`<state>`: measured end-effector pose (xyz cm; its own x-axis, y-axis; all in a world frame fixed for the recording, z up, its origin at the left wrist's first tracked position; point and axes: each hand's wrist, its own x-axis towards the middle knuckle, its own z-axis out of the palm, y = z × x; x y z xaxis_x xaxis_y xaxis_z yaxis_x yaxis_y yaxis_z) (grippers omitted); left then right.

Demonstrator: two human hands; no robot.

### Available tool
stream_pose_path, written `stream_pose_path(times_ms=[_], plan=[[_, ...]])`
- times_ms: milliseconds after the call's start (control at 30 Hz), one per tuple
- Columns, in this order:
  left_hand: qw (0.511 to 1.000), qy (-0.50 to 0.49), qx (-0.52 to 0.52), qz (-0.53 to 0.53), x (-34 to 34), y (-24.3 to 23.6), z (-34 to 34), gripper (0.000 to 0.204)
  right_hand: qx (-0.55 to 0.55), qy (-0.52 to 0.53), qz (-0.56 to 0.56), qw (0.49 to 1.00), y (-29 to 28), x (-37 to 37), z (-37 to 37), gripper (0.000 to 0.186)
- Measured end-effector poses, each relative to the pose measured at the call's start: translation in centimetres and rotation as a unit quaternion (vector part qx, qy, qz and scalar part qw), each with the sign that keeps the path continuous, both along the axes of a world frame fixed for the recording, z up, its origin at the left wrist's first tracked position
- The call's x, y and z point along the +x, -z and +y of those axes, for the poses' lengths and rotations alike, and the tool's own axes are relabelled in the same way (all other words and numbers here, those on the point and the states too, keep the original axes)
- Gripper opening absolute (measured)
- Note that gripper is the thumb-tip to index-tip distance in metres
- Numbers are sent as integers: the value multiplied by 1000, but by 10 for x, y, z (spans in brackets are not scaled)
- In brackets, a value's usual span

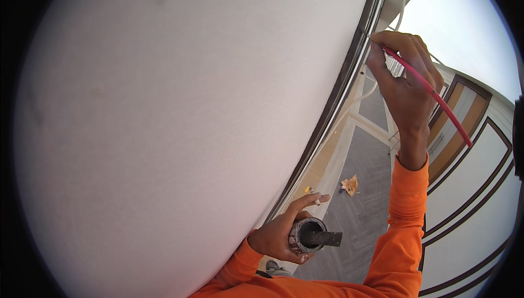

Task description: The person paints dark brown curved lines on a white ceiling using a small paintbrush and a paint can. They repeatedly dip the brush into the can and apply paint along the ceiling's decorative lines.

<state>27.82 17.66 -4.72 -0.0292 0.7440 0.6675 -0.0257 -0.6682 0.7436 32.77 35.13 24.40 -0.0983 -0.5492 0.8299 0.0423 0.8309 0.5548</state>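
My right hand is raised at the upper right, its fingers pinched around a thin paintbrush with a red handle. The brush's slender front end reaches the dark trim strip along the edge of a large white panel. Low in the view, beside that same edge, my left hand is wrapped around a small paint-smeared can with a dark inside. A flat dark stick juts from the can's mouth toward the right. The exact brush tip is too small to make out.
Below lies a grey patterned floor with a crumpled orange-brown scrap on it. A pale cable hangs at the upper right. White panelling with dark curved mouldings and a brown-framed door stand to the right.
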Motion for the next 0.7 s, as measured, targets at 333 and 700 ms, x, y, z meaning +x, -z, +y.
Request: stream_pose_path(times_ms=[333, 700], plan=[[1000, 8, 14, 11, -1, -1, 1, 127, -13, -7, -10, 1000, -3, 3, -2, 15], [1000, 3, 15, 12, -2, -1, 0, 125, 8, -10, -3, 1000, -4, 2, -3, 17]])
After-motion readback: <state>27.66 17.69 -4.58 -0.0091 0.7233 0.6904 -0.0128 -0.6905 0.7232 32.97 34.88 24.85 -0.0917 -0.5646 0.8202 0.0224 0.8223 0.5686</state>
